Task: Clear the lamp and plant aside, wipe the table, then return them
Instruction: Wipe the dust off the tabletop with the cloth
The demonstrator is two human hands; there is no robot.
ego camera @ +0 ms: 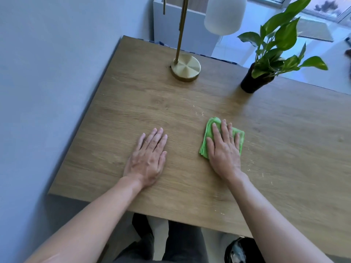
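Brown wood covers the top of the table [190,103], and a pale blue wall stands along the side by the left hand. The left hand [148,158] lies flat on the bare wood with its fingers straight and close together, and it holds nothing. The right hand [224,149] lies flat too, fingers spread a little, and it presses down on a folded green cloth [209,130]. The cloth peeks out past the fingertips and beside the thumb; its longer side runs the same way the fingers point, away from the person. Small pale crumbs [199,112] lie on the wood just past the cloth, and more lie on the outer side of the right arm. Far beyond the left hand's fingertips stands the lamp [185,67], near the back edge of the table. Its round gold base sits flat, its thin gold pole goes straight up, and a white shade hangs above. Far beyond the right hand, and off to its outer side, stands the plant [273,54] in a black pot, upright, with green leaves reaching up. Lamp and plant stand well apart from each other. No words or labels show on anything.
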